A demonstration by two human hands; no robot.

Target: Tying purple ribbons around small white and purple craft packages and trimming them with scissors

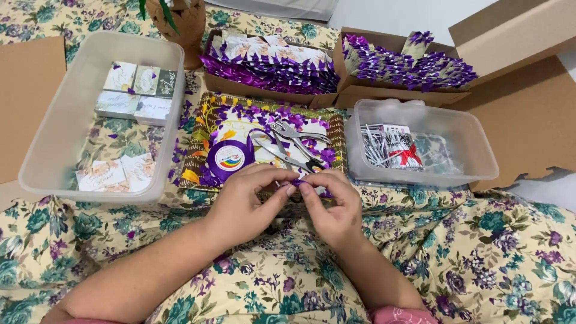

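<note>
Two hands, the left hand (243, 204) and right hand (333, 207), are pinching a tiny purple ribbon (297, 182) tight; keeping both fingertips close is helping it stay neat

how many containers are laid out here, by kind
clear plastic tubs: 2, left tub and right tub
cardboard boxes: 2, middle box and right box
patterned tray: 1
total: 5
</note>
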